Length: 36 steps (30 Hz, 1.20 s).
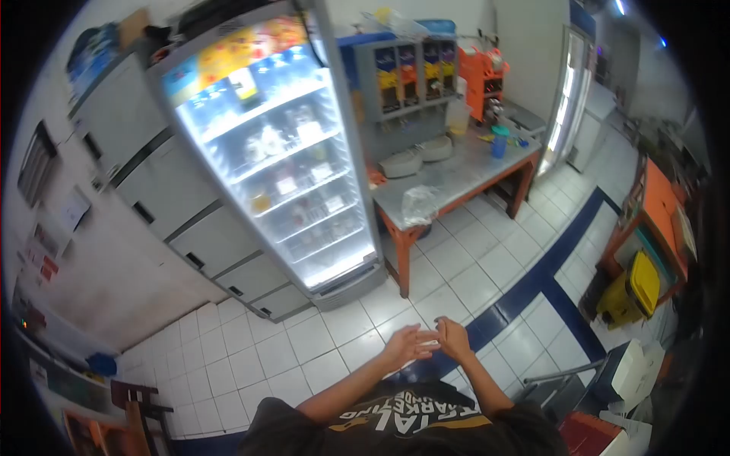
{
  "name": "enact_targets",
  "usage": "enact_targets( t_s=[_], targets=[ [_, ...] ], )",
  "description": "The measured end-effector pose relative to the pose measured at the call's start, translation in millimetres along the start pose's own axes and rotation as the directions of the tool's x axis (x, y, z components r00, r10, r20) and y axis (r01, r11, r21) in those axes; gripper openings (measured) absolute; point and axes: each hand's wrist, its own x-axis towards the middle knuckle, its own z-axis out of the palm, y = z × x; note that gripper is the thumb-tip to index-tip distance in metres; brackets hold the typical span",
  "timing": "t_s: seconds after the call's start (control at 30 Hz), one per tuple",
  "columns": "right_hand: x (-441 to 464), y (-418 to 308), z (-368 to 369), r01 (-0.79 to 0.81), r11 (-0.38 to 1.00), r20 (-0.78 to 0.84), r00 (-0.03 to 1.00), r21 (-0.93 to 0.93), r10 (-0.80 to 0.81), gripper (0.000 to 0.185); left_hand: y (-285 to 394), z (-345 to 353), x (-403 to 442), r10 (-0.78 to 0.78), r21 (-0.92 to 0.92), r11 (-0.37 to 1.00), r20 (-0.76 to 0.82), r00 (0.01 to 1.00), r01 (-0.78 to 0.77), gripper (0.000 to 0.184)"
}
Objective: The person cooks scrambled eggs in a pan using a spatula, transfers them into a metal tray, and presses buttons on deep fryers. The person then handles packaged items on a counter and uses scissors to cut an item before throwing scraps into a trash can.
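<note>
My left hand is held out in front of my body, palm turned partly upward and fingers apart, with nothing seen in it. Close against its fingertips is my right hand, its fingers curled inward. Whether the right fingers pinch a left finger or a small thing is not visible. Both hands hang above the white tiled floor, in front of my dark printed shirt.
A lit glass-door fridge stands beside grey lockers. To its right is a metal-topped table with orange legs, bearing dispensers, a blue cup and a clear plastic bag. A yellow bin stands at right.
</note>
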Motion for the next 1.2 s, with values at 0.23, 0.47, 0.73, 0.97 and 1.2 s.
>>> enact_targets(
  t_s=[0.23, 0.47, 0.73, 0.97, 1.2],
  targets=[
    [43, 89, -34, -0.209, 0.968, 0.144, 0.963, -0.14, 0.228, 0.043, 93, -61, 183, 0.134, 0.134, 0.986, -0.288, 0.948, -0.098, 0.046],
    [111, 169, -76, -0.43, 0.878, 0.084, 0.887, -0.211, 0.454, 0.044, 280, -168, 375, 0.776, 0.98, 0.072, -0.173, 0.607, 0.187, 0.096],
    [234, 234, -100, -0.503, 0.809, 0.023, 0.845, -0.303, 0.534, 0.042, 408, -175, 470, 0.434, 0.804, -0.373, -0.289, 0.853, 0.462, 0.095],
    [355, 219, -108, -0.512, 0.859, 0.128, 0.852, -0.005, 0.508, 0.044, 323, -108, 514, 0.222, 0.848, 0.47, -0.382, 0.897, 0.244, 0.045],
    [403, 285, -192, -0.174, -0.21, 0.273, 0.596, 0.962, 0.755, 0.058, 260, 76, 632, 0.221, 0.81, 0.572, -0.001, 0.975, -0.128, 0.022]
  ],
)
